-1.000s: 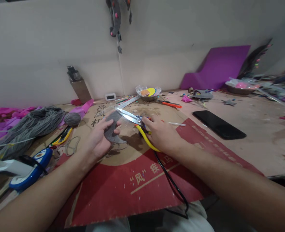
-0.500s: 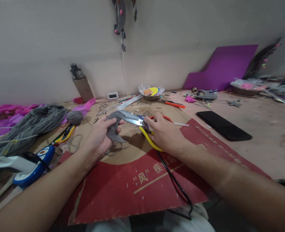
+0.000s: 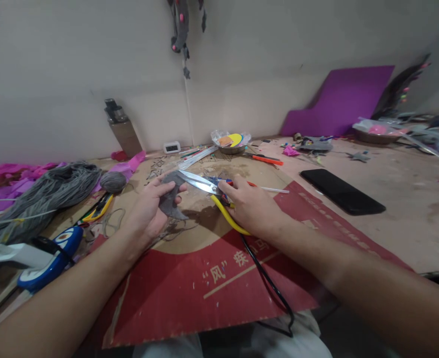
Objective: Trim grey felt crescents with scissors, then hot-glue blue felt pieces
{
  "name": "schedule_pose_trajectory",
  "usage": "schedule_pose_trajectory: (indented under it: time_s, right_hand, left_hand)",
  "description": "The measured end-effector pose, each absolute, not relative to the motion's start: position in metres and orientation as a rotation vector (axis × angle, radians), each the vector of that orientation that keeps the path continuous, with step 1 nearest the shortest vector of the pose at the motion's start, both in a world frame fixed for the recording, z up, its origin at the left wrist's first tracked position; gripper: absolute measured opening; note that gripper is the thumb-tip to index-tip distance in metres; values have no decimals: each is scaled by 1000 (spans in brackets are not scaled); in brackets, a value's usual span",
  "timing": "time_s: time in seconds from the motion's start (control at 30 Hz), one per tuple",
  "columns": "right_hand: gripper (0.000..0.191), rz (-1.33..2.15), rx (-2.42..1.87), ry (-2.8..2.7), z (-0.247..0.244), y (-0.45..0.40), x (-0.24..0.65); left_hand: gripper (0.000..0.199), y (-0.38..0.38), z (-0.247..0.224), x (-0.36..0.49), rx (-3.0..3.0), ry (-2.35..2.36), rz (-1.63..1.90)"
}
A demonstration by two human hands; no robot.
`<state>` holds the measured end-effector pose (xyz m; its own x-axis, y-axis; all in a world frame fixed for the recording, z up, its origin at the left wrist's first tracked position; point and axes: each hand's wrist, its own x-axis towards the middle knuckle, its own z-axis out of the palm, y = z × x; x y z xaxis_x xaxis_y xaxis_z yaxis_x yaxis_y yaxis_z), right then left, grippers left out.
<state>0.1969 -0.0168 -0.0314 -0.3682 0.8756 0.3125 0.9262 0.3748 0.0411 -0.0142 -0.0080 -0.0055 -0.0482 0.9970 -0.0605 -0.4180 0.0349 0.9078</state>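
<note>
A grey crescent-shaped felt piece (image 3: 169,200) is pinched in my left hand (image 3: 150,206), thumb on top and fingertips showing past its inner curve. Scissors with silver blades (image 3: 200,182) and a yellow handle (image 3: 226,219) are in my right hand (image 3: 247,201). The blades point left, with their tips at the upper edge of the felt. My right fingers hide part of the scissors' handles. Beneath both hands lies a red and tan cardboard sheet (image 3: 167,288).
A black phone (image 3: 341,192) lies at right. Grey yarn (image 3: 55,194), a yellow cutter (image 3: 98,209) and a blue-white power strip (image 3: 51,258) are at left. Behind stand a brown bottle (image 3: 124,132), a small bowl (image 3: 232,148) and a purple board (image 3: 338,102).
The whole view has shifted slightly, so things appear a little further left. The scissor blades look more closed, with their tips now at the felt's upper edge.
</note>
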Motion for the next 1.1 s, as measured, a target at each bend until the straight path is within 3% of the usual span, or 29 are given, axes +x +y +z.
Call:
schedule_pose_trajectory:
  time_s: [0.33, 0.6, 1.1]
  right_hand:
    - [32, -314, -1620, -2393, -28, -20, 197]
    - [28, 69, -1512, -2268, -33, -13, 200]
    - [34, -164, -1602, -2309, -41, -13, 199]
  left_hand:
    - [28, -6, -7, -16, 805, 970, 1390]
    - [27, -5, -5, -17, 895, 1002, 1380]
    - [23, -8, -3, -14, 871, 964, 1395]
